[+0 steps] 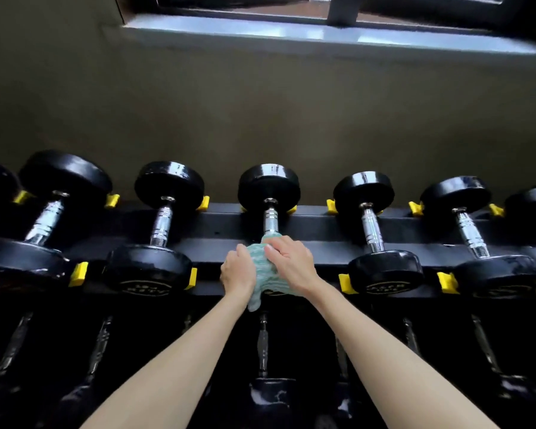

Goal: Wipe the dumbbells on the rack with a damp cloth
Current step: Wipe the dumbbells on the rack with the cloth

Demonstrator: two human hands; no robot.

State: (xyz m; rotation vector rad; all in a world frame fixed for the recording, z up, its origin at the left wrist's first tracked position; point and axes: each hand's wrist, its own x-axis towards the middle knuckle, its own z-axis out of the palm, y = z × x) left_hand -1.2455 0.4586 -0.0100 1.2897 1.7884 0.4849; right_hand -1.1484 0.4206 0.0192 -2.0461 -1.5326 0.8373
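The pale green cloth point(258, 264) is bunched over the near head of the middle dumbbell point(269, 184). That head is almost wholly hidden under the cloth and the hands, with only a sliver of its printed face peeping out below. A loose tail of the cloth hangs down in front of the rack point(223, 221). The left hand point(237, 272) presses in from the left side with its fingers curled into the fabric. The right hand point(291, 264) lies over the top and right side, fingers bent down around the cloth, so the cloth sits squeezed between the two hands. The top of the cloth reaches the lower end of the dumbbell's chrome handle point(271, 219). Seven dumbbells show on the upper tier, and the outermost one at each end is cut off by the frame edge. They sit in yellow cradles point(78, 274), of which some are partly hidden behind the heads. The lower tier is in deep shadow. Several handles and a few heads glint there, but they cannot be counted with confidence. Behind the rack stands a plain wall point(260, 103), and a window sill point(291, 29) crosses the top, cut off by the frame.
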